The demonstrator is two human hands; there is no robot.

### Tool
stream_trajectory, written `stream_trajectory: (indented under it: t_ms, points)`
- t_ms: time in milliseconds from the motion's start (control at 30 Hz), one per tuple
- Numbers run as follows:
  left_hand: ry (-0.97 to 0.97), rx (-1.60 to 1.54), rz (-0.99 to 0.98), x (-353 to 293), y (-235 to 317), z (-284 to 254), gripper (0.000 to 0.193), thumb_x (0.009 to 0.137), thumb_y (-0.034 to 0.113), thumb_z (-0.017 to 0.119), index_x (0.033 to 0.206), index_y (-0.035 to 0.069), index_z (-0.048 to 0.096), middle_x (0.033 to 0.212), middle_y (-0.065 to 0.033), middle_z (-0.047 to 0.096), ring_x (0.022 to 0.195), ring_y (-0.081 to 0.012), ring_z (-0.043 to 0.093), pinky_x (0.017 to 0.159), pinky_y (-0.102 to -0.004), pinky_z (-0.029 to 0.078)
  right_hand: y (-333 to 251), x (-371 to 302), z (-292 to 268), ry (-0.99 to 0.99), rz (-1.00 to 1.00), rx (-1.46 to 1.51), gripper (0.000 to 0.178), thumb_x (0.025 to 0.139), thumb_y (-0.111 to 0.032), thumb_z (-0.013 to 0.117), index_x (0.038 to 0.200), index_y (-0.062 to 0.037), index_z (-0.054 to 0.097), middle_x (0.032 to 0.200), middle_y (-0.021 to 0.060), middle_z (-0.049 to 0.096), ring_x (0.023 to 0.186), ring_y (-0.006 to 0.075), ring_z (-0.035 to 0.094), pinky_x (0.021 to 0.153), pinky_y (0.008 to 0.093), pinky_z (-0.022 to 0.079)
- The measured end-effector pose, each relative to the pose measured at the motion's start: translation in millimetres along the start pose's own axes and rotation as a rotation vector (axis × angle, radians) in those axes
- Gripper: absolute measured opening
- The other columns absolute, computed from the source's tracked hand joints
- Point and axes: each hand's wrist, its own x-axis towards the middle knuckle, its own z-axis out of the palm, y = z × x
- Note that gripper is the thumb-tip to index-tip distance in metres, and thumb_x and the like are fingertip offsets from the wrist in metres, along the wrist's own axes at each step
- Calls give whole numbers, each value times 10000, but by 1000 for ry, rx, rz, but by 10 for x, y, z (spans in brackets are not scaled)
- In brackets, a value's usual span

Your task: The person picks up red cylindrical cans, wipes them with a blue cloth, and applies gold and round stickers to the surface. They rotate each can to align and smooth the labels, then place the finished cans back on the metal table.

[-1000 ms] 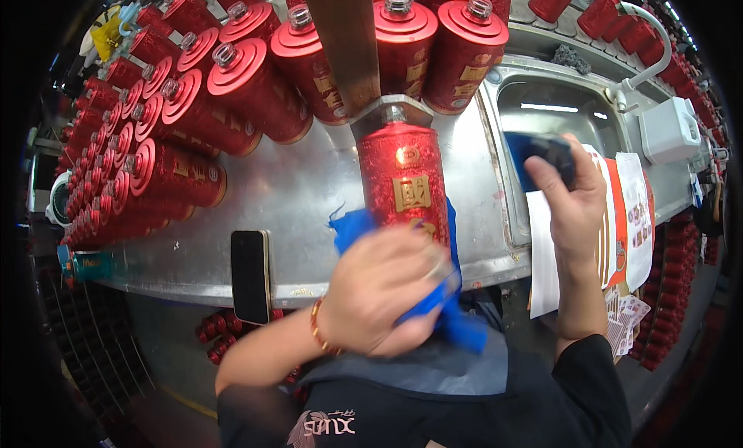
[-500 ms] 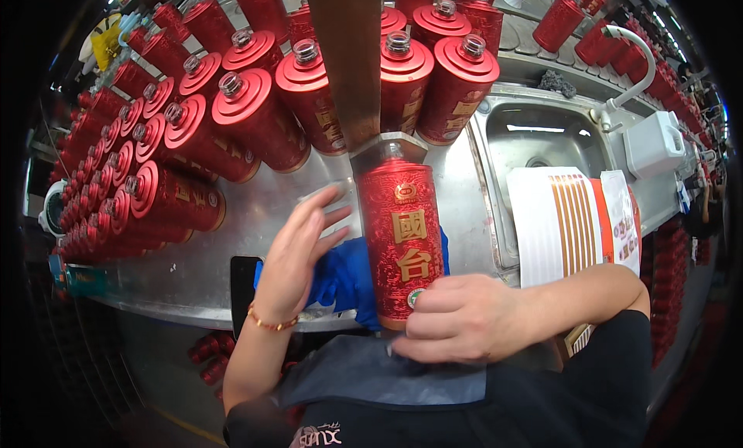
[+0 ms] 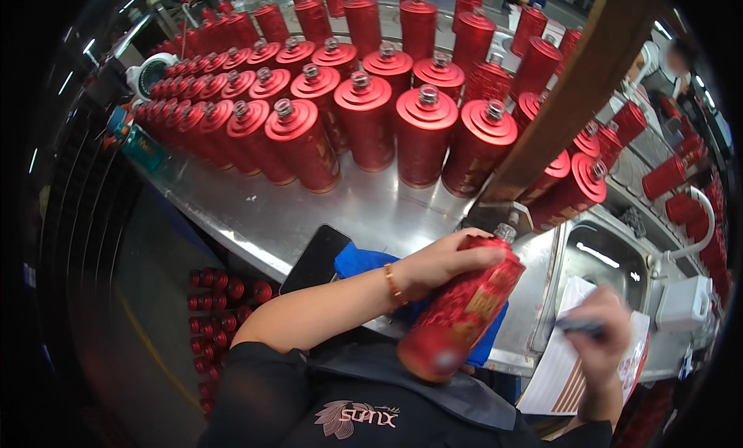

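My left hand (image 3: 457, 266) is wrapped round the shoulder of a red bottle (image 3: 464, 312) with gold characters and a glass neck. The bottle leans, its neck up to the right and its blurred base toward my apron. Over the sheet of labels (image 3: 569, 378) on the right, my right hand (image 3: 605, 343) is closed on a small dark object (image 3: 580, 325). Motion smears that hand, so the object's kind does not show. Beneath the bottle, a blue cloth (image 3: 360, 260) lies on the metal table (image 3: 255, 216).
Rows of red bottles (image 3: 364, 123) stand along the table's far side. A wooden post (image 3: 565, 100) rises between them and the sink (image 3: 604, 254). A dark phone (image 3: 316, 258) lies by the front edge. Beyond the sink stands a white jug (image 3: 684, 303).
My left hand has come onto the bottle's shoulder, and the bottle now tilts. My right hand has left the bottle's base and moved right, over the labels, with a dark object. The view has turned left.
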Motion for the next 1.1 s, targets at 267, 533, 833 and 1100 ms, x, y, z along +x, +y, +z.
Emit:
stream_trajectory:
  t_ms: [267,533,833,1100]
  points:
    - [528,648,981,-578,866,-660,896,749,218,967,1447,15,443,1352,-132,604,1240,-205,620,1083,-363,502,1039,334,-1080,641,321,233,410,1100,-184,577,1483,-37,554,1243,44,657,1018,66,635,865,211,521]
    - [891,1134,1137,-414,759,-1331,858,747,203,942,1441,-5,481,1412,-167,581,1302,-294,569,1147,-439,427,2115,1950,-1642,562,445,25,493,1074,-518,565,889,-88,723,762,-39,598,680,63,530,603,243,406]
    - [1113,1706,1180,-373,752,-1167,1023,877,434,814,1601,-47,272,1616,-263,355,1506,-467,298,1225,-612,225,3564,3550,-1947,270,437,-920,792,880,-685,686,1376,-69,653,1230,194,741,1181,354,697,1019,459,538]
    - [1011,1750,1419,-896,719,-791,802,1000,431,639,1542,-80,345,1570,-268,370,1492,-454,327,1226,-602,263,2491,3013,-1554,515,341,-974,369,984,-442,624,1135,-106,648,1071,208,747,1031,395,724,897,500,566]
